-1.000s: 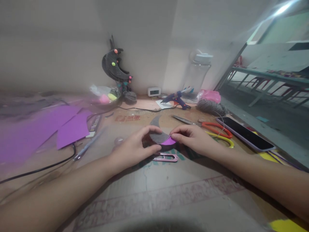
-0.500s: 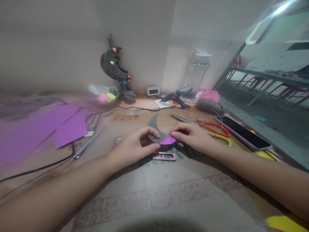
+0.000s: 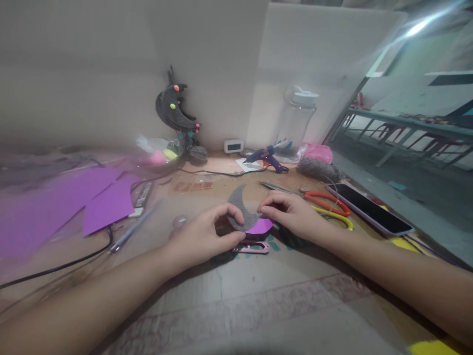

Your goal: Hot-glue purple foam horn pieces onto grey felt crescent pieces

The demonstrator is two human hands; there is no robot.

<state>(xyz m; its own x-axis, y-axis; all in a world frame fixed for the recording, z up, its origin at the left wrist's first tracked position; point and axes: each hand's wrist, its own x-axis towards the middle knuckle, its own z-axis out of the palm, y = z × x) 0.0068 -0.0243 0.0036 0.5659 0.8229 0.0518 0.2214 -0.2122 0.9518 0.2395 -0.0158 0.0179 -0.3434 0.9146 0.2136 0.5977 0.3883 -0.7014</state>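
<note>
A grey crescent cut-out [image 3: 239,199] is held up over the table, its curve opening to the right. My left hand [image 3: 212,230] grips its lower left part, index finger on top and thumb below. A purple piece [image 3: 260,227] shows beneath the crescent's lower edge. At the crescent's right tip, my right hand [image 3: 290,212] is closed with thumb and index finger pinched together. Directly below lies a pink slotted tool [image 3: 252,247], possibly a small cutter. Scissors with orange and yellow handles [image 3: 327,203] rest just beyond my right hand.
Purple sheets [image 3: 107,197] and a pen [image 3: 129,229] lie left. Along the back are a decorated dark crescent [image 3: 172,108], a small digital clock [image 3: 233,146], a glue gun [image 3: 266,159], a clear bottle [image 3: 297,118] and grey yarn [image 3: 320,169]. A phone [image 3: 371,209] lies right.
My right fingers have shifted from the purple piece to the crescent's right tip. More of the grey tip now shows above the purple. The view has tilted slightly upward.
</note>
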